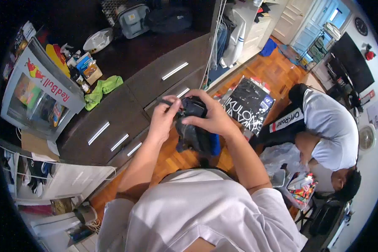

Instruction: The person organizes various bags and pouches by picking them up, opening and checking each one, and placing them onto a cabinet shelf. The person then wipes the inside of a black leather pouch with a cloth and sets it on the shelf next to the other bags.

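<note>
In the middle of the head view, a black soft item (194,108), bag-like with a strap, is held up in front of my body. My right hand (212,114) grips it from the right, thumb and fingers curled around its side. At its left edge my left hand (167,112) is closed in a pinch on a dark strap end. Beneath the hands hangs a dark, blurred mass (195,136) with a blue patch (215,145) at its right; I cannot tell whether these belong to the same item.
A dark dresser (138,90) with metal handles stands ahead, bearing a Red Bull fridge (46,88) and a green cloth (103,91). A black printed bag (250,105) lies on the wood floor. At right, a person (329,126) bends over a plastic bin (298,195).
</note>
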{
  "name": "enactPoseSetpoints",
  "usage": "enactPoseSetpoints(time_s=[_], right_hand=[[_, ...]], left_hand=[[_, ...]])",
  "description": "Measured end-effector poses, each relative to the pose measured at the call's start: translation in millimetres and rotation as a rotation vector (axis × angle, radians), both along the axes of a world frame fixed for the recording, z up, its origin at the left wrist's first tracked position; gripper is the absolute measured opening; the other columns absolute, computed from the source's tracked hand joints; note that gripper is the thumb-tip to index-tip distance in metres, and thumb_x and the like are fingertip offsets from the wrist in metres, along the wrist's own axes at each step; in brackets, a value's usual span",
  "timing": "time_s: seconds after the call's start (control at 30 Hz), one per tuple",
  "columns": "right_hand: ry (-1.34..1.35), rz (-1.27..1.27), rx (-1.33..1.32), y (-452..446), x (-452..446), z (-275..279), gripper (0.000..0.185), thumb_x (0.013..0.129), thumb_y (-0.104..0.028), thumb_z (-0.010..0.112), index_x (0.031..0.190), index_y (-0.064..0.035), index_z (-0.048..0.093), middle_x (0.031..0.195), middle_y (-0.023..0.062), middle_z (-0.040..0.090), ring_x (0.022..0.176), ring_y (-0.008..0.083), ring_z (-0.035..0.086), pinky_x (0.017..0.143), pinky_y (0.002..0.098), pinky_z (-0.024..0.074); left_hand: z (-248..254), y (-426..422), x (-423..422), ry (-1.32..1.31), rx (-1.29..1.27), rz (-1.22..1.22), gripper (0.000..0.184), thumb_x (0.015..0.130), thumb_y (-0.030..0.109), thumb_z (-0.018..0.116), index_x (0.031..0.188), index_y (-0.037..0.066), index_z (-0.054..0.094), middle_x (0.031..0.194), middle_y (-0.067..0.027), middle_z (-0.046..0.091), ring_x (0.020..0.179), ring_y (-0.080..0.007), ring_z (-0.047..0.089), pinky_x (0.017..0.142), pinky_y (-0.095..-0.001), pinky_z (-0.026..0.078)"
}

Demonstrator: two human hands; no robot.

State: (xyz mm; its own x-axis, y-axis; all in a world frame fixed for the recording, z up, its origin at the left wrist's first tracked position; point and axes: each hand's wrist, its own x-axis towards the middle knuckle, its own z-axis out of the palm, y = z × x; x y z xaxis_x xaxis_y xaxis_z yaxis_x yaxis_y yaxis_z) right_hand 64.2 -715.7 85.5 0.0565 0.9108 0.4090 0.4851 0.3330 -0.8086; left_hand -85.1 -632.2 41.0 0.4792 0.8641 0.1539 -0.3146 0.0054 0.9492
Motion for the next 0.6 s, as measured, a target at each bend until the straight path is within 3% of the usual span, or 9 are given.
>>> enactPoseSetpoints(time_s=[0.1, 0.13, 0.23, 0.27, 0.37, 0.47, 0.5, 0.57, 0.6], right_hand=[[0.000, -0.060, 0.050, 1, -4, -5, 0.041, 0.074, -0.018, 0.072, 0.106, -0.0056, 0.050, 0.085, 0.0152, 0.063, 0.080, 0.0271, 0.065, 0.069, 0.0322, 0.0491], [0.006, -0.085, 0.072, -1, -2, -4, 0.040, 0.075, -0.016, 0.072, 0.106, -0.0050, 0.050, 0.086, 0.0145, 0.063, 0.081, 0.0244, 0.065, 0.070, 0.0310, 0.0488], [0.067, -0.160, 0.128, -13, 3, 20, 0.038, 0.075, -0.010, 0.072, 0.106, -0.0015, 0.051, 0.087, 0.0095, 0.062, 0.082, 0.0143, 0.060, 0.073, 0.0281, 0.0476], [0.071, -0.135, 0.120, -13, 2, 25, 0.038, 0.075, -0.010, 0.071, 0.106, -0.0013, 0.051, 0.087, 0.0088, 0.062, 0.082, 0.0136, 0.059, 0.073, 0.0276, 0.0472], [0.115, -0.139, 0.165, -10, 3, 36, 0.037, 0.075, -0.008, 0.071, 0.106, -0.0017, 0.052, 0.090, 0.0061, 0.059, 0.085, 0.0116, 0.056, 0.076, 0.0254, 0.0456], [0.408, -0.158, 0.183, -15, 20, 47, 0.036, 0.075, -0.008, 0.070, 0.106, -0.0016, 0.052, 0.092, 0.0046, 0.058, 0.084, 0.0104, 0.055, 0.076, 0.0244, 0.0443], [0.566, -0.141, 0.181, -21, 22, 57, 0.036, 0.075, -0.008, 0.069, 0.106, -0.0017, 0.052, 0.092, 0.0045, 0.059, 0.083, 0.0101, 0.055, 0.076, 0.0241, 0.0441], [0.487, -0.183, 0.251, -20, 35, 59, 0.036, 0.076, -0.010, 0.069, 0.107, -0.0021, 0.052, 0.092, 0.0042, 0.059, 0.083, 0.0101, 0.055, 0.075, 0.0233, 0.0438], [0.452, -0.214, 0.282, -19, 42, 57, 0.036, 0.076, -0.010, 0.068, 0.107, -0.0024, 0.052, 0.092, 0.0040, 0.059, 0.082, 0.0101, 0.055, 0.075, 0.0230, 0.0437]], left_hand=[[-1, 3, 2, 0.242, 0.068, 0.041, 0.022, 0.091, 0.015, 0.054, 0.074, 0.001, 0.060, 0.076, -0.0006, 0.056, 0.069, -0.0102, 0.050, 0.064, -0.0253, 0.041], [-9, 10, 6, 0.253, 0.252, 0.180, 0.035, 0.092, 0.025, 0.053, 0.067, 0.001, 0.057, 0.064, -0.0001, 0.053, 0.061, -0.0107, 0.048, 0.059, -0.0261, 0.039], [-32, 54, -14, 0.520, 0.167, 0.282, 0.047, 0.090, 0.041, 0.052, 0.062, 0.004, 0.058, 0.058, 0.0020, 0.051, 0.056, -0.0066, 0.044, 0.054, -0.0218, 0.035], [-61, 66, -9, 0.447, 0.125, 0.241, 0.053, 0.087, 0.052, 0.051, 0.062, 0.006, 0.057, 0.055, 0.0026, 0.048, 0.051, -0.0063, 0.042, 0.050, -0.0223, 0.032], [-51, 61, 2, 0.479, -0.163, -0.017, 0.049, 0.087, 0.050, 0.052, 0.057, 0.011, 0.048, 0.053, 0.0032, 0.044, 0.050, -0.0070, 0.038, 0.048, -0.0227, 0.029], [-120, 72, 2, 0.743, -0.027, -0.161, 0.057, 0.085, 0.059, 0.047, 0.057, 0.010, 0.045, 0.059, 0.0006, 0.047, 0.054, -0.0092, 0.041, 0.049, -0.0276, 0.031], [-141, 67, -2, 0.697, -0.144, -0.189, 0.057, 0.085, 0.059, 0.047, 0.058, 0.010, 0.046, 0.059, 0.0006, 0.048, 0.054, -0.0106, 0.042, 0.050, -0.0284, 0.032], [-162, 56, -5, 0.596, -0.363, -0.259, 0.056, 0.085, 0.060, 0.046, 0.061, 0.010, 0.048, 0.059, 0.0006, 0.049, 0.054, -0.0133, 0.044, 0.051, -0.0299, 0.034], [-163, 61, -4, 0.804, -0.341, -0.205, 0.055, 0.086, 0.061, 0.043, 0.089, 0.008, 0.059, 0.080, -0.0041, 0.059, 0.075, -0.0198, 0.056, 0.068, -0.0318, 0.043]])
